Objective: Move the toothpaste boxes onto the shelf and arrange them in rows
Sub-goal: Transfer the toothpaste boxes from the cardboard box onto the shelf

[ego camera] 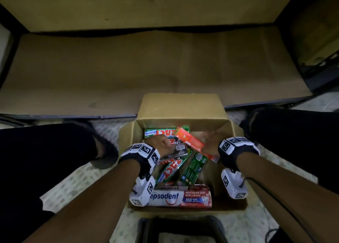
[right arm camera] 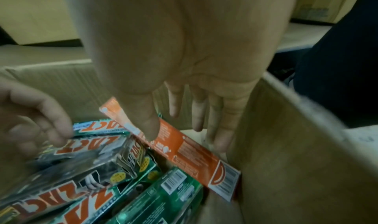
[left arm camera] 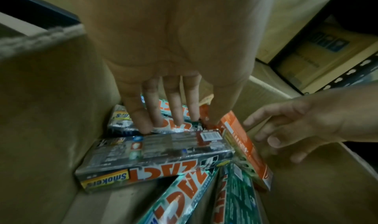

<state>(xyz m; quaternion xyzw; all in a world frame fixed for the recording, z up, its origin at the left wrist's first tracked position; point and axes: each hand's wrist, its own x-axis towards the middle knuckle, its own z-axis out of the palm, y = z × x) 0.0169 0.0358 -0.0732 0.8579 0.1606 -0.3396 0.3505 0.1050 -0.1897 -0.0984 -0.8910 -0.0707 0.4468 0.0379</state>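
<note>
An open cardboard carton (ego camera: 179, 107) on the floor holds several toothpaste boxes in a loose heap. My left hand (ego camera: 161, 142) reaches in with straight fingers (left arm camera: 174, 114), their tips touching the boxes just behind a silver Zact Smokers box (ego camera: 176, 151) (left arm camera: 159, 148). My right hand (ego camera: 209, 142) is at an orange box (ego camera: 190, 142) (right arm camera: 190, 150) leaning against the carton's right wall; its thumb (right arm camera: 151, 130) lies on the box's face and its fingers hang straight beyond it. Green Zact boxes (ego camera: 170, 171) and a red-and-white Pepsodent box (ego camera: 183, 198) lie nearer me. The brown shelf board (ego camera: 128, 68) behind the carton is bare.
My knees in dark trousers flank the carton, left (ego camera: 45, 147) and right (ego camera: 293, 132). Dark metal shelf posts (ego camera: 300, 41) stand at the sides and an upper board (ego camera: 146, 4) overhangs the shelf. A dark object (ego camera: 179, 230) sits just in front of the carton.
</note>
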